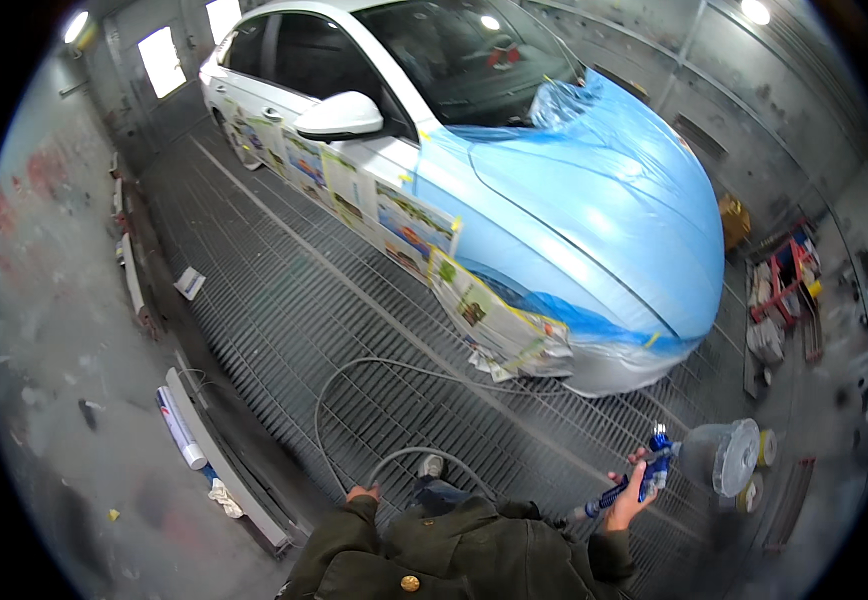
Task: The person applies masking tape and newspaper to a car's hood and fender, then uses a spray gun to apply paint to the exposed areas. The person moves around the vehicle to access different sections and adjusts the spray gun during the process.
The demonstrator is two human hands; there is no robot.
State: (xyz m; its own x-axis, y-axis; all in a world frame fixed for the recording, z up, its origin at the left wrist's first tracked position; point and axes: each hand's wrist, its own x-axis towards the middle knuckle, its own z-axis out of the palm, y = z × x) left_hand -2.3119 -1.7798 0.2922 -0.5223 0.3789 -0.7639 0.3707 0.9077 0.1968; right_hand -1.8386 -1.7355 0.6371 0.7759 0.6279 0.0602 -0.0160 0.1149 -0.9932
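In my right hand (630, 497) is a blue paint spray gun (660, 468), with the fingers wrapped round its handle. A translucent plastic cup (720, 457) is fixed to the gun and tilts off to the right. My left hand (362, 493), low at the front of my body, is closed on a grey air hose (322, 420) that loops over the floor grating. Ahead stands a white car (384, 160), its hood and front fender under blue plastic film (594, 210). Taped newspaper sheets (359, 193) run along its lower side.
Metal grating (284, 290) makes up the floor. Along the left wall runs a ledge (229, 455) with a white roll (182, 430) beside it. A red rack (784, 280) stands at the right wall, and tins (751, 492) sit behind the cup.
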